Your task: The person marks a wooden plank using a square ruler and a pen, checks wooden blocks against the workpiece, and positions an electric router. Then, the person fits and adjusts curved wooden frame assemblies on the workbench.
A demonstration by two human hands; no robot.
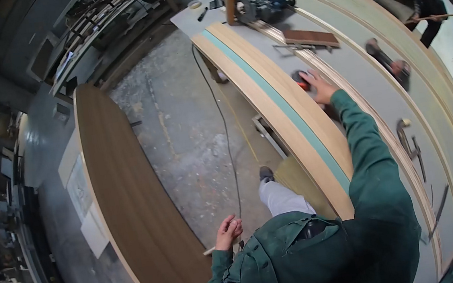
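Observation:
My right hand (320, 86) reaches out over the workbench, its fingers round a small black and red object (301, 80) at the edge of a long wooden board. That board (256, 82) is pale wood with a teal stripe (264, 80) along its length. Nearer my body on the left, my left hand (228, 232) hangs above the floor with its fingers curled; whatever it may hold is too small to make out. A thin pale stick (209, 251) shows just beside it. To the left stands a brown curved panel (130, 195).
A blue power tool (270, 1) and a brown block (311, 38) lie on the bench (354, 60). Clamps (409, 142) lie farther right. A black cable (226, 136) crosses the floor. Another person (426, 3) stands at the upper right.

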